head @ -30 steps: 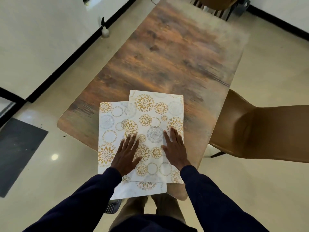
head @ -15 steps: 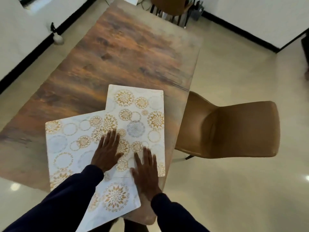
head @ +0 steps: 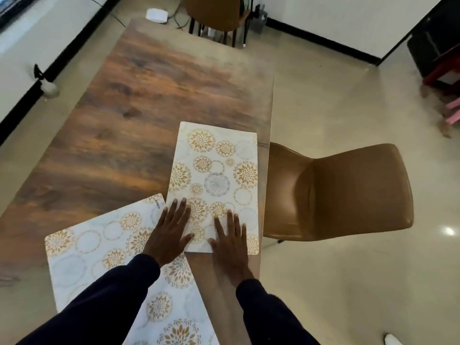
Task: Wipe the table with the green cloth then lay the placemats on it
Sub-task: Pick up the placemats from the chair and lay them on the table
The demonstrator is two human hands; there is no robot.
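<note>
Two white placemats with gold flower circles lie on the dark wooden table [head: 139, 115]. One placemat [head: 219, 170] lies lengthwise along the table's right edge, in front of the brown chair. The other placemat [head: 99, 252] lies slanted at the near left, partly under my left sleeve. My left hand [head: 171, 230] presses flat with straight fingers on the right placemat's near left part, where the two mats meet. My right hand [head: 230, 235] rests flat on that placemat's near edge. No green cloth is in view.
A brown chair [head: 348, 190] stands close against the table's right side. Another chair [head: 214, 13] stands at the far end. A white box [head: 156, 15] and cables lie on the floor there. A spray bottle [head: 47, 83] stands by the left wall.
The top placemat has slid right and forward to the table's right edge under both hands. The two mats now barely overlap. My view has shifted to the right.
</note>
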